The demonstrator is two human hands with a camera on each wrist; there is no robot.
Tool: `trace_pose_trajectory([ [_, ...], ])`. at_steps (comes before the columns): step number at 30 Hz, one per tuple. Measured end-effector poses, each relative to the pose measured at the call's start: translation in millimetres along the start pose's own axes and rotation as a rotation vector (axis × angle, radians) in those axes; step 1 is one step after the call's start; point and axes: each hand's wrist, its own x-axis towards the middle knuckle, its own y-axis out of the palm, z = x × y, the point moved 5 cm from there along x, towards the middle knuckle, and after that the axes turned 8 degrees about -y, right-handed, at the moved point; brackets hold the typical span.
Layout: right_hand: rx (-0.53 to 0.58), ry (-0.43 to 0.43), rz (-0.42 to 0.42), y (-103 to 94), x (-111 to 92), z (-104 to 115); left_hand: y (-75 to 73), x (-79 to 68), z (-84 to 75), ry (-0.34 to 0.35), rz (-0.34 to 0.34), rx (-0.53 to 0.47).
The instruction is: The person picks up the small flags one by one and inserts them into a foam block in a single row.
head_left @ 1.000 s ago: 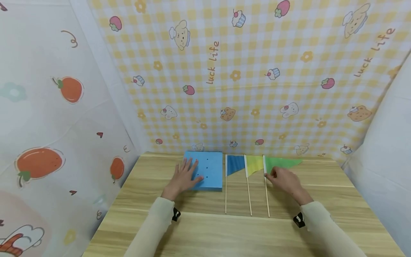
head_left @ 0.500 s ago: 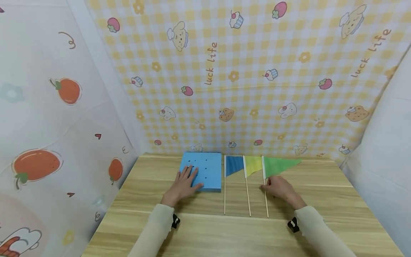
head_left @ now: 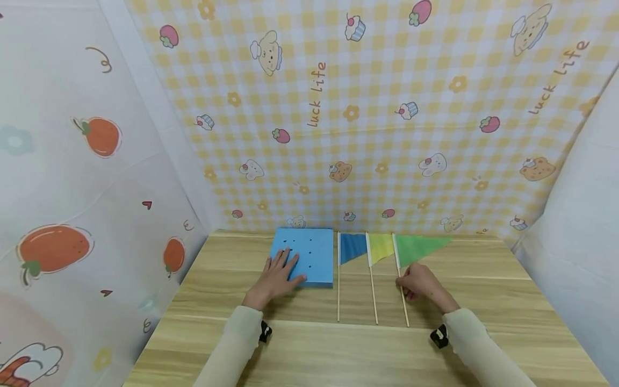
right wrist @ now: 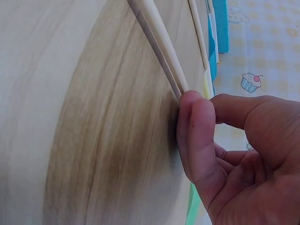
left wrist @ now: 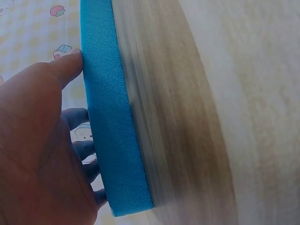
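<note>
A blue foam block (head_left: pixel 320 260) with small dark holes lies at the back of the table. My left hand (head_left: pixel 272 280) rests on its near left part, fingers spread over the top. In the left wrist view the thumb and fingertips meet the top edge of the block (left wrist: pixel 110 108). To the right, three small triangular flags on thin wooden sticks lie in a row: blue (head_left: pixel 352 248), yellow (head_left: pixel 381 248) and green (head_left: pixel 419 249). My right hand (head_left: pixel 424 281) pinches the stick of the green flag just below the cloth; the right wrist view shows this stick (right wrist: pixel 161 42) between thumb and fingers.
The wood-grain table (head_left: pixel 319 355) reaches back to a yellow checked cloth (head_left: pixel 367 145). A white printed cloth (head_left: pixel 135 177) hangs on the left, a plain white one (head_left: pixel 580 209) on the right. Each wrist wears a black device (head_left: pixel 439 336).
My right hand has moved from the green cloth's lower corner down onto the stick, whose lower end has swung slightly right. My left hand has slid a little toward me on the block.
</note>
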Motion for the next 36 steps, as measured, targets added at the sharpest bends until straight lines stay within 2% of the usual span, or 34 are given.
trace_pose_trajectory([
  [8, 0.057, 0.033, -0.014, -0.9, 0, -4, -1.8, -0.7, -1.1, -0.001, 0.009, -0.003],
  [12, 0.073, 0.018, -0.018, -2.8, -2, -1, -1.6, -0.5, -0.6, 0.000, 0.015, 0.003],
  [19, 0.135, 0.040, -0.054, -5.7, -6, 5, -1.4, -0.1, -0.7, 0.004, 0.013, 0.005],
  [25, 0.198, 0.017, -0.102, -8.1, -7, 8, -0.4, 0.3, -0.4, 0.007, 0.009, 0.002],
  [36, 0.162, 0.009, -0.163, -14.8, -8, 14, 0.4, 0.4, -0.1, 0.009, 0.016, 0.006],
])
